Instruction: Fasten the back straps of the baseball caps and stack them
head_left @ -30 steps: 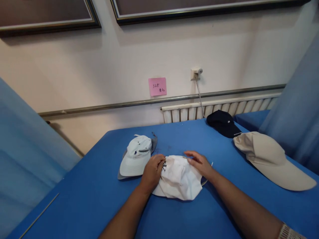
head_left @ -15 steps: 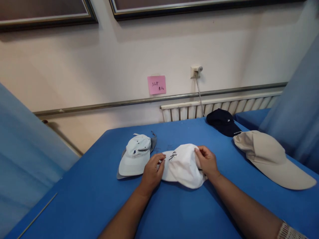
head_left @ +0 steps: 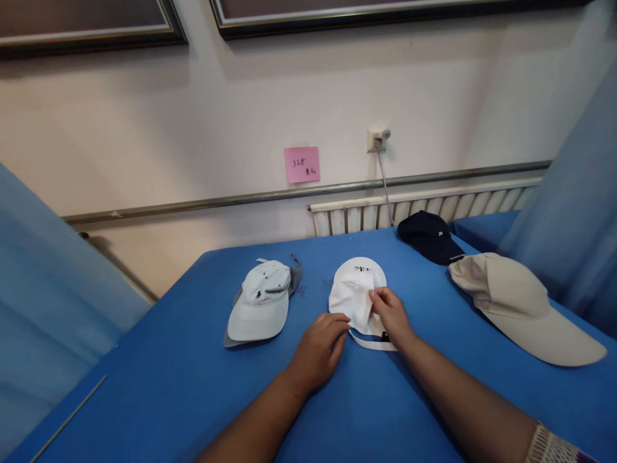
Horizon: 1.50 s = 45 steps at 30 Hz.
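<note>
A white baseball cap (head_left: 354, 296) with dark lettering lies on the blue-covered table, its brim pointing to the far side and its back strap towards me. My right hand (head_left: 393, 316) pinches the cap's right edge between thumb and fingers. At the lower left of the opening, my left hand (head_left: 321, 350) has its fingertips closed on the rim by the strap. To the left, a pale blue cap (head_left: 263, 299) with a small dark emblem rests on a grey cap (head_left: 296, 276), which is mostly covered.
A beige long-brimmed cap (head_left: 520, 302) and a navy cap (head_left: 427, 235) lie at the right on the blue table (head_left: 193, 379). Behind are a radiator (head_left: 354, 220), a rail and a plugged-in cord. Blue curtains (head_left: 53, 308) hang at both sides.
The white cap has turned so its brim points away from me instead of left. My left hand has shifted right and nearer, from the brim to the back rim.
</note>
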{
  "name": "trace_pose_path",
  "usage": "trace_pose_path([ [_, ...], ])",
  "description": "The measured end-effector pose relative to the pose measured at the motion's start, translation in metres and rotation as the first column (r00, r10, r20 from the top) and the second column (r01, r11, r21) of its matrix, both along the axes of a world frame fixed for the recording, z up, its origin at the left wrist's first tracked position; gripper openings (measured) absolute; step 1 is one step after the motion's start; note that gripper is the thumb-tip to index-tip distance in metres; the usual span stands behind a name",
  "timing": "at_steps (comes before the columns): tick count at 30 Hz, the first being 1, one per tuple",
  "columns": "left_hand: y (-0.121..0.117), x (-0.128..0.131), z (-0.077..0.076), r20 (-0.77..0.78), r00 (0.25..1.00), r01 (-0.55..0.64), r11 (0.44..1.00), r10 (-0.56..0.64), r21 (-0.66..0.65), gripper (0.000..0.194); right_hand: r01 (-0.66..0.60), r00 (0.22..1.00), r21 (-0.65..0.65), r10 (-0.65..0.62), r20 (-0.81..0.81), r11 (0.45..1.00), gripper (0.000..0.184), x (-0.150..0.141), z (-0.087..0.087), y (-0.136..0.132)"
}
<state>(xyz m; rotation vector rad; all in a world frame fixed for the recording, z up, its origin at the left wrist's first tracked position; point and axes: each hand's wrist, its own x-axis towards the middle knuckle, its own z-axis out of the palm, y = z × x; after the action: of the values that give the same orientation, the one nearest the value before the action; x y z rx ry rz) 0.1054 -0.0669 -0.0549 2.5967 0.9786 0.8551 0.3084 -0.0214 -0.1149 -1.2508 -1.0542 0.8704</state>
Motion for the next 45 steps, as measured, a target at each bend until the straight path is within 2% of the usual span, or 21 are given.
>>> trace_pose_path([
  [5, 0.004, 0.01, -0.007, -0.151, 0.983, 0.088, 0.991, -0.103, -0.1, 0.026, -0.091, 0.994, -0.016, 0.09, -0.059, 0.996, 0.046, 0.009, 0.0, 0.003],
  [8, 0.009, 0.01, -0.012, -0.198, 0.975, 0.075, 0.988, -0.101, -0.138, 0.014, -0.132, 0.985, -0.032, 0.127, -0.116, 0.991, 0.045, 0.013, -0.001, 0.006],
  [11, 0.01, 0.006, -0.013, -0.183, 0.978, 0.069, 0.987, -0.096, -0.146, 0.005, -0.15, 0.985, -0.066, 0.143, -0.097, 0.987, 0.045, 0.016, 0.0, 0.008],
  [15, 0.015, -0.004, -0.012, -0.114, 0.993, 0.009, 0.991, -0.024, -0.131, 0.009, -0.198, 0.98, -0.125, 0.196, -0.025, 0.972, 0.041, 0.017, 0.0, 0.01],
  [18, 0.021, -0.014, -0.012, -0.064, 0.994, -0.096, 0.989, 0.089, -0.113, 0.012, -0.308, 0.948, -0.163, 0.317, 0.031, 0.937, 0.036, 0.018, 0.0, 0.008],
  [21, 0.029, -0.021, -0.014, -0.041, 0.984, -0.176, 0.977, 0.173, -0.116, 0.016, -0.441, 0.861, -0.18, 0.471, 0.19, 0.879, 0.029, 0.022, 0.005, 0.001],
  [23, 0.031, -0.024, -0.014, -0.034, 0.977, -0.211, 0.969, 0.208, -0.132, 0.016, -0.48, 0.777, -0.205, 0.522, 0.351, 0.853, 0.027, 0.025, 0.011, -0.007],
  [27, 0.031, -0.026, -0.013, 0.044, 0.962, -0.256, 0.948, 0.268, -0.189, 0.013, -0.441, 0.6, -0.247, 0.488, 0.634, 0.863, 0.038, 0.027, 0.025, -0.024],
  [29, 0.029, -0.025, -0.011, 0.116, 0.951, -0.255, 0.939, 0.287, -0.232, 0.013, -0.421, 0.527, -0.26, 0.467, 0.71, 0.869, 0.036, 0.025, 0.029, -0.028],
  [33, 0.025, -0.023, -0.008, 0.219, 0.926, -0.234, 0.922, 0.308, -0.309, 0.016, -0.406, 0.474, -0.257, 0.442, 0.761, 0.877, 0.018, 0.023, 0.031, -0.03],
  [35, 0.024, -0.022, -0.007, 0.246, 0.914, -0.231, 0.911, 0.324, -0.34, 0.018, -0.397, 0.478, -0.248, 0.43, 0.766, 0.884, 0.008, 0.025, 0.032, -0.029],
  [38, 0.022, -0.023, -0.006, 0.277, 0.909, -0.195, 0.906, 0.311, -0.377, 0.017, -0.411, 0.549, -0.207, 0.423, 0.721, 0.888, 0.013, 0.029, 0.034, -0.027],
  [41, 0.021, -0.024, -0.003, 0.304, 0.931, -0.079, 0.925, 0.201, -0.371, 0.012, -0.41, 0.716, -0.111, 0.394, 0.576, 0.905, 0.018, 0.031, 0.035, -0.021],
  [43, 0.02, -0.024, 0.001, 0.275, 0.953, -0.026, 0.937, 0.129, -0.347, 0.013, -0.365, 0.838, -0.087, 0.368, 0.403, 0.927, 0.022, 0.029, 0.035, -0.016],
  [45, 0.019, -0.024, 0.006, 0.202, 0.976, -0.015, 0.952, 0.081, -0.306, 0.015, -0.326, 0.923, -0.086, 0.337, 0.188, 0.941, 0.026, 0.025, 0.036, -0.012],
])
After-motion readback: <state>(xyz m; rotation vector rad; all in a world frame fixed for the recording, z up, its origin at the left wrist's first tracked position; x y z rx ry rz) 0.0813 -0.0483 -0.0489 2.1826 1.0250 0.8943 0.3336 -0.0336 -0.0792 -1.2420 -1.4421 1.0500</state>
